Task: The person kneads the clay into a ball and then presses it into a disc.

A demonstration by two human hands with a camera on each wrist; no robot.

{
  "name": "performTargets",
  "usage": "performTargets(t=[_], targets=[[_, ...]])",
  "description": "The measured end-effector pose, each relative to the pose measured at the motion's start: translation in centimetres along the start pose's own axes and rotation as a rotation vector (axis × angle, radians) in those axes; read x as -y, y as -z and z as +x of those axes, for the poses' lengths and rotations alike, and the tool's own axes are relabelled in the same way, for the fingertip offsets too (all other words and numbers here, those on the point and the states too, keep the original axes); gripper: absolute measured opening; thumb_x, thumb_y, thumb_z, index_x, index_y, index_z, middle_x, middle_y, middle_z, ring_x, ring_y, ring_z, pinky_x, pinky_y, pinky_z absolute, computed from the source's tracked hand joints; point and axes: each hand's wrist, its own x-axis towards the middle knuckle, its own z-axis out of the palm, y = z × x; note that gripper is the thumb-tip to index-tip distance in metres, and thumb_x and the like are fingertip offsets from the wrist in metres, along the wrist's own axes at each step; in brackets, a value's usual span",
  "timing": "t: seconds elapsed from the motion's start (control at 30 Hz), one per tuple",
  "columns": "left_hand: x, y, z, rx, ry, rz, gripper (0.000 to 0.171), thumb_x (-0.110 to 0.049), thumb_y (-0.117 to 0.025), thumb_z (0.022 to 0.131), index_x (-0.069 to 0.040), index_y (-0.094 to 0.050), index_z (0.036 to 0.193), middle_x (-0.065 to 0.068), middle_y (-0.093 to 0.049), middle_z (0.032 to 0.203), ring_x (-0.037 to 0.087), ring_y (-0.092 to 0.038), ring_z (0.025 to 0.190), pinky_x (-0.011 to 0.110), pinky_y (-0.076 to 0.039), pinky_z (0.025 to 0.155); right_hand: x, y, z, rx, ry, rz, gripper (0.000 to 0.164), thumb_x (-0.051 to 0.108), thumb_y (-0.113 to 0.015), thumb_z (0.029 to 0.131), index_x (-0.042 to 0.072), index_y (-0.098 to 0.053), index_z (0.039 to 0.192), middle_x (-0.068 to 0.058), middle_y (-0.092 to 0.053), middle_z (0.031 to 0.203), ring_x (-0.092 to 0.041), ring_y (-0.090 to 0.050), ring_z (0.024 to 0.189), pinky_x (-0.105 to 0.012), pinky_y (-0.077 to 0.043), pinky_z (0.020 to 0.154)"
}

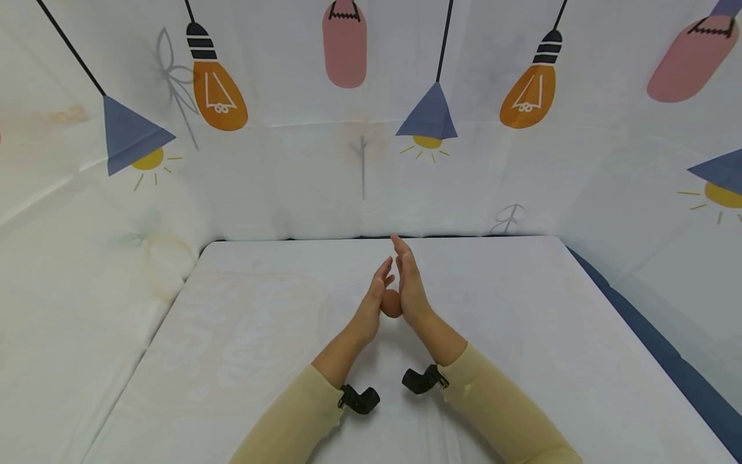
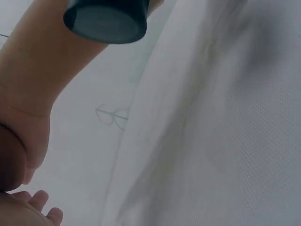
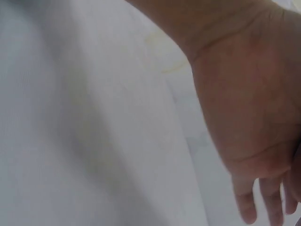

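A small brown ball (image 1: 391, 303) is pressed between two facing palms above the white table. My left hand (image 1: 372, 306) touches it from the left, its fingers pointing forward and up. From the other side, my right hand (image 1: 410, 283) leans against it with its fingers extended. The fingertips of both hands come near each other over the ball. In the left wrist view the ball (image 2: 10, 160) is cut by the left edge, between the hands. Extended fingers (image 3: 244, 202) show low in the right wrist view.
A white cloth-covered table (image 1: 249, 361) lies beneath both arms. Behind it hangs a white sheet (image 1: 313, 174) printed with lamps and bulbs. A black wrist camera (image 1: 361, 400) sits at the left cuff, another black camera (image 1: 421, 379) at the right.
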Motion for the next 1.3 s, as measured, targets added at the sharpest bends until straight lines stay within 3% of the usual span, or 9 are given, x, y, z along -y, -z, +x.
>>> performTargets(t=[0.23,0.37,0.5,0.7,0.83,0.97,1.13,1.3], targets=[[0.0,-0.3,0.2,-0.007,-0.107,-0.178,0.088,-0.071,-0.018,0.100,-0.009,-0.011,0.161,0.009,-0.007,0.167,0.038,-0.017,0.149,0.058,-0.012,0.119,-1.2,0.4,0.0,0.018,-0.079,-0.005,0.066,0.048,-0.023,0.106,0.004,-0.031,0.155,-0.010,-0.022,0.164,-0.024,-0.012,0.152,-0.047,-0.004,0.121],[-0.3,-0.5,0.3,-0.069,-0.154,-0.136,0.080,-0.065,-0.015,0.103,-0.010,-0.011,0.161,0.009,-0.005,0.168,0.034,-0.014,0.151,0.058,-0.008,0.119,-1.9,0.2,-0.6,0.087,-0.115,0.019,0.068,0.048,-0.023,0.106,0.004,-0.027,0.157,-0.011,-0.022,0.165,-0.024,-0.010,0.153,-0.049,-0.003,0.121],[-0.4,-0.6,0.4,-0.161,-0.132,-0.078,0.076,-0.063,-0.014,0.103,-0.014,-0.009,0.162,0.007,-0.006,0.168,0.028,-0.009,0.152,0.060,-0.005,0.118,-2.1,-0.3,-1.2,0.145,-0.102,0.045,0.071,0.050,-0.024,0.105,0.004,-0.021,0.159,-0.013,-0.018,0.166,-0.026,-0.008,0.153,-0.050,-0.006,0.121],[-0.1,-0.5,1.0,-0.270,-0.101,-0.063,0.099,-0.085,-0.020,0.089,-0.020,-0.005,0.162,0.002,-0.004,0.168,0.025,-0.005,0.152,0.064,-0.002,0.116,-1.7,-0.8,-1.8,0.224,-0.041,0.010,0.081,0.060,-0.020,0.106,-0.003,-0.026,0.155,-0.016,-0.020,0.164,-0.030,-0.013,0.152,-0.055,-0.013,0.120],[-0.1,-0.2,1.2,-0.305,-0.067,-0.034,0.100,-0.088,-0.018,0.086,-0.025,-0.004,0.162,0.000,-0.002,0.168,0.024,-0.004,0.153,0.063,-0.003,0.116,-1.3,-0.8,-2.2,0.258,-0.003,0.005,0.081,0.058,-0.015,0.106,-0.005,-0.030,0.153,-0.019,-0.025,0.162,-0.033,-0.019,0.150,-0.053,-0.015,0.120],[-0.2,0.0,1.0,-0.284,0.008,0.017,0.093,-0.084,-0.015,0.090,-0.027,-0.003,0.162,0.004,-0.005,0.168,0.027,-0.008,0.152,0.064,-0.004,0.116,-0.7,-0.7,-2.2,0.229,0.017,0.013,0.077,0.055,-0.011,0.107,-0.002,-0.032,0.154,-0.017,-0.028,0.162,-0.027,-0.019,0.151,-0.050,-0.013,0.121],[0.3,0.1,0.7,-0.165,0.061,0.049,0.081,-0.072,-0.008,0.099,-0.021,-0.003,0.162,0.010,-0.010,0.167,0.036,-0.020,0.149,0.066,-0.011,0.115,-0.1,-0.4,-1.6,0.160,0.005,0.052,0.081,0.063,-0.016,0.104,0.002,-0.030,0.156,-0.011,-0.026,0.163,-0.022,-0.018,0.152,-0.048,-0.007,0.121],[0.1,-0.2,0.3,-0.058,0.074,0.033,0.076,-0.065,-0.006,0.102,-0.018,-0.004,0.162,0.011,-0.012,0.167,0.036,-0.024,0.148,0.064,-0.017,0.115,0.1,0.2,-0.8,0.135,0.007,0.024,0.083,0.066,-0.017,0.103,0.004,-0.028,0.157,-0.009,-0.024,0.164,-0.020,-0.015,0.152,-0.048,-0.004,0.122]])
